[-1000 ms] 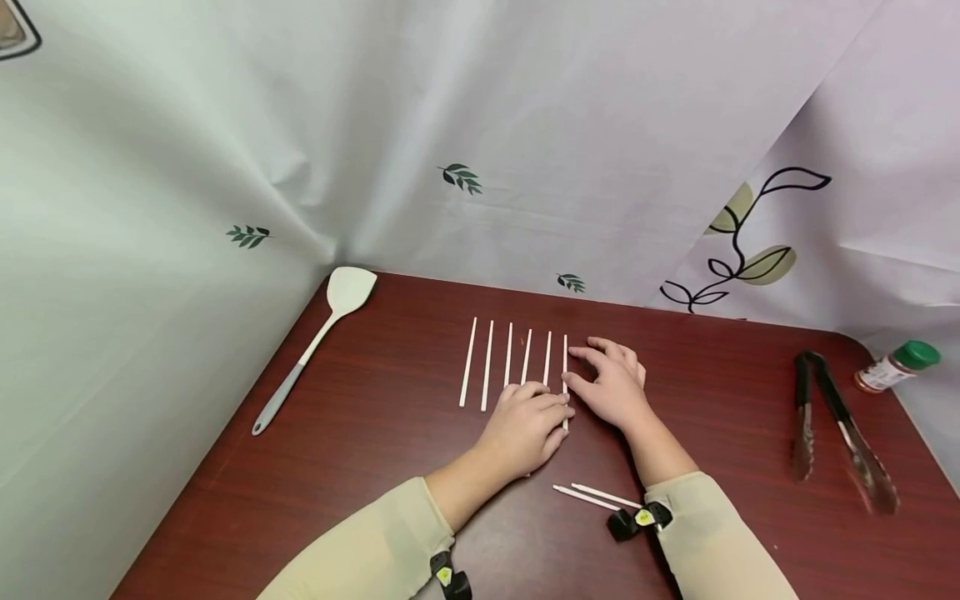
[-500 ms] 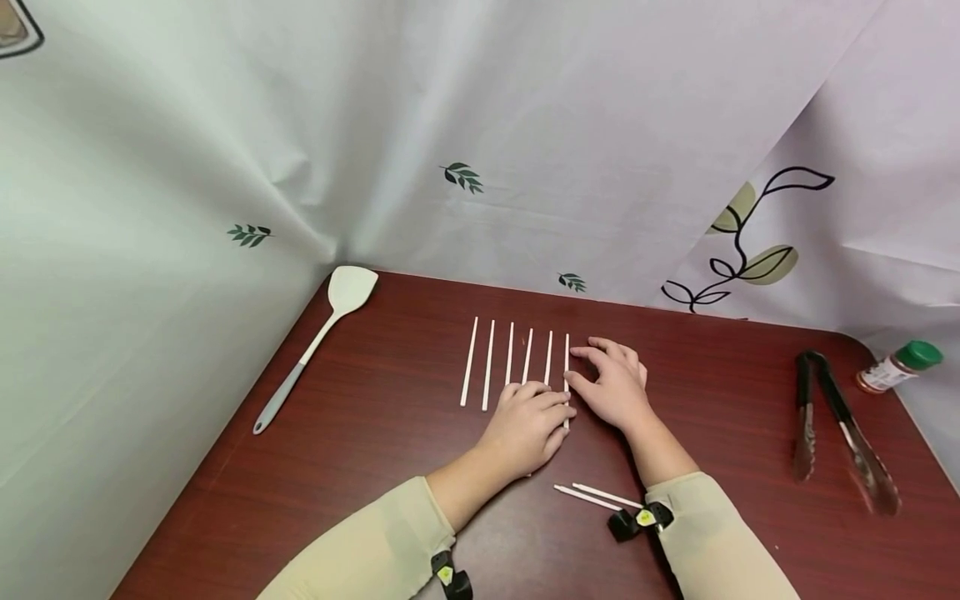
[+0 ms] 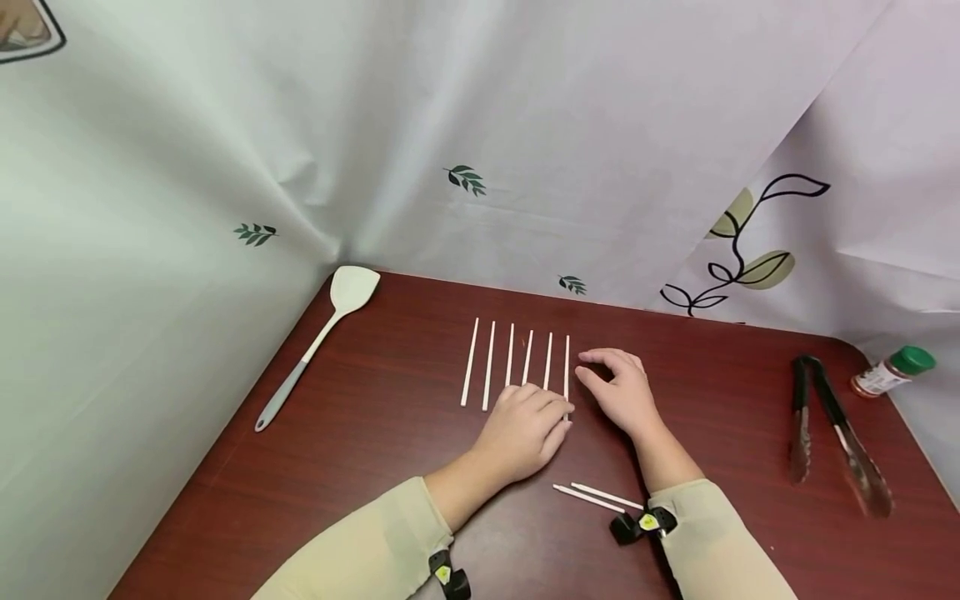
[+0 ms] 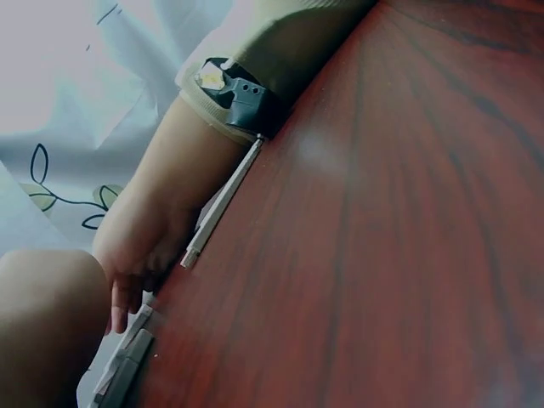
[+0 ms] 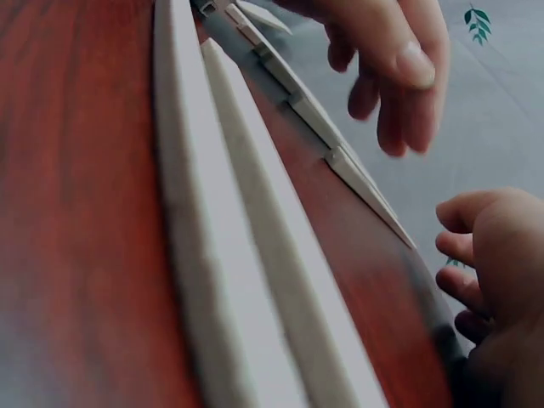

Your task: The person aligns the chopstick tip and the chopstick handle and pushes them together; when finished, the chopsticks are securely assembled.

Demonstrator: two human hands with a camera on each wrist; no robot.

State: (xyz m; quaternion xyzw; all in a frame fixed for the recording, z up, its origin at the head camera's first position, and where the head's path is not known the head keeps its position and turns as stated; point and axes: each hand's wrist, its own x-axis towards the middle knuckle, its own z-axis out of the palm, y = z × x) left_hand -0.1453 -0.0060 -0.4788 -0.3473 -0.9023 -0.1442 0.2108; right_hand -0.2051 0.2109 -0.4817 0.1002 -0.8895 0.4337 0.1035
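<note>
Several thin white sticks lie side by side in a row, from the leftmost stick (image 3: 468, 363) to the rightmost stick (image 3: 567, 365). My left hand (image 3: 522, 432) is over the near ends of the right-hand sticks and hides them, its fingers loosely bent and gripping nothing. Just right of the rightmost stick, my right hand (image 3: 621, 392) curves with thumb and fingers apart, holding nothing. In the right wrist view a gap shows between the left fingers (image 5: 414, 68) and the row. Two more white sticks (image 3: 588, 497) lie near my right wrist, looming large in the right wrist view.
A white spatula (image 3: 303, 354) with a grey handle lies at the left of the dark red table (image 3: 360, 450). Black-handled metal tongs (image 3: 840, 433) lie at the right. A green-capped spice jar (image 3: 892, 372) is by the right edge. A pale curtain (image 3: 525, 125) hangs behind.
My right hand has drawn back slightly to the right and nearer, leaving the rightmost stick. My left hand has barely moved. The row of sticks looks the same.
</note>
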